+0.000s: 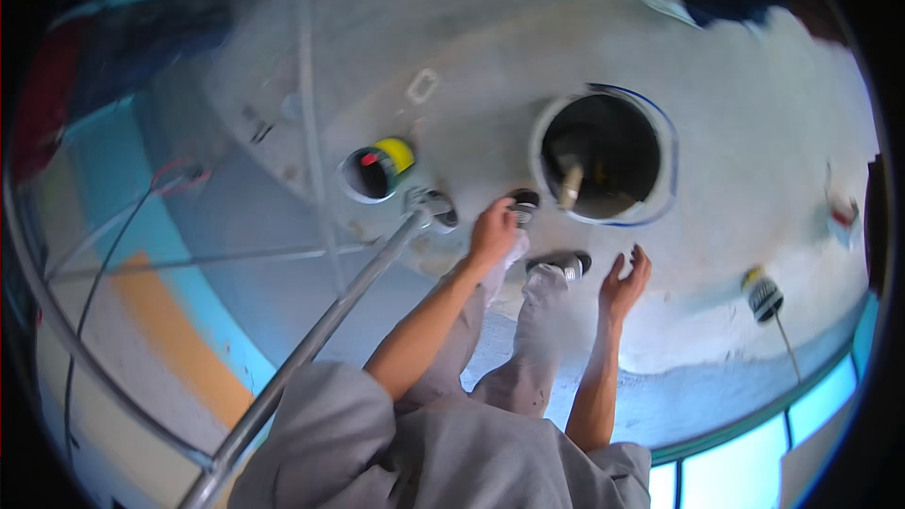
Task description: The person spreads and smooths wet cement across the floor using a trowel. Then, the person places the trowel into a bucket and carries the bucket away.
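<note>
On the floor ahead of me stands a large white bucket (543, 153), dark inside, with a blue edge along its right side. A tool with a pale wooden handle (569, 188) leans in it near the front left rim. My right hand (626, 287) is in the air below the bucket, open, thumb and fingers apart, nothing in it. My left hand (491, 236) hangs to the left of the bucket, apart from it, above my shoe. Its fingers are loosely stretched and slightly blurred, and I see nothing held.
A smaller can (393, 158) with a yellow band lies left of the bucket. A metal pole (344, 306) slants up from the lower left. At right are another can (762, 295) with a stick and a small container (844, 223). Someone's shoe (666, 2) shows at the upper right.
</note>
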A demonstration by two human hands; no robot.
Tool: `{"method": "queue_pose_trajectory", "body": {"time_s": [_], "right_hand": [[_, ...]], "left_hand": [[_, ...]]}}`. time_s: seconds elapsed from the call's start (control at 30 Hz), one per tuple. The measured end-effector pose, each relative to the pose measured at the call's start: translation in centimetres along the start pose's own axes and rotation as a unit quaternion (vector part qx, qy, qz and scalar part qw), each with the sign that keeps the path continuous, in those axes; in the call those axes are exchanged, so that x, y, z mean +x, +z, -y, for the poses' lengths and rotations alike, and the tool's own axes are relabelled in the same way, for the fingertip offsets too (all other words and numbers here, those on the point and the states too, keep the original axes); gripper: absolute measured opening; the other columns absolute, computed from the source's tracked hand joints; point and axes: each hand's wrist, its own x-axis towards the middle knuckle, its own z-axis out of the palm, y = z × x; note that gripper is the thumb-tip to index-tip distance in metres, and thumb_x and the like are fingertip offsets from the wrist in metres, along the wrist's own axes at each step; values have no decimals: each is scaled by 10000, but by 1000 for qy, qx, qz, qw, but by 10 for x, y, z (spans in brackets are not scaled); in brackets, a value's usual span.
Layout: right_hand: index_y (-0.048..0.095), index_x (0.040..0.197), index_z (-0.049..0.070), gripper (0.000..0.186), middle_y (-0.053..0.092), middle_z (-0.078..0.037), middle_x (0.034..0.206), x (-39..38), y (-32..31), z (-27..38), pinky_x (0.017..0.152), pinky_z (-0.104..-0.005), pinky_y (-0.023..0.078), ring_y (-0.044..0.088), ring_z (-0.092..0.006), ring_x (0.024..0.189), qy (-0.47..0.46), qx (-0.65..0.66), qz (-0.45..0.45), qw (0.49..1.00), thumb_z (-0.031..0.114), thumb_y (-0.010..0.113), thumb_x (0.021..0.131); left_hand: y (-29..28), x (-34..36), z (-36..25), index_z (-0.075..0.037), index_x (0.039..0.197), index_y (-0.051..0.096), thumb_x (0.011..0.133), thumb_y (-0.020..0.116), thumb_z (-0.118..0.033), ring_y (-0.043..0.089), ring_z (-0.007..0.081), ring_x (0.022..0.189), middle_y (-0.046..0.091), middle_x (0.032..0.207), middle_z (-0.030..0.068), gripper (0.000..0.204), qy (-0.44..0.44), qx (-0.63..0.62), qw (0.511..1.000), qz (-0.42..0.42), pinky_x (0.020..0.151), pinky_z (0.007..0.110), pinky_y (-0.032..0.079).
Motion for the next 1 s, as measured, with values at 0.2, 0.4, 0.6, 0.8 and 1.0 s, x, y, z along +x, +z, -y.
{"method": "queue_pose_trajectory", "body": {"time_s": [0.2,0.4,0.6,0.8,1.0], "right_hand": [[451,1256,-42,513,433,-245,1287,83,15,-7,1024,-452,321,378,-399,1226,8,9,-95,995,168,642,828],[484,1203,-29,485,531,-248,1124,128,18,3,955,-441,387,506,-391,1065,-3,46,6,999,162,663,795],[514,1162,13,401,548,-204,1162,74,-45,-52,856,-389,454,567,-326,1037,-168,203,139,955,75,638,785],[453,1288,31,473,593,-191,1125,-52,-208,-260,851,-386,499,604,-281,1009,183,272,42,944,125,616,855],[416,1310,33,533,632,-176,921,-251,-430,-477,830,-421,464,606,-351,863,518,-32,-143,843,166,595,826]], "left_hand": [[-18,-11,-12,2,1111,584,862,556,-94,649,262,785,662,887,166,268,-56,-6,998,9,704,332,497],[42,8,-80,7,1263,470,931,561,-176,613,207,960,627,1072,147,389,-33,-219,973,58,838,306,487],[162,33,-183,2,1234,441,888,621,-268,603,198,947,592,1055,114,474,-69,-330,933,122,817,344,488],[118,27,-157,-68,995,488,832,652,-182,487,156,590,485,718,28,258,-203,-343,916,-33,548,337,454],[74,2,-205,-128,755,436,870,555,-151,321,121,468,315,566,-32,167,-266,-357,893,-61,475,297,341]]}}
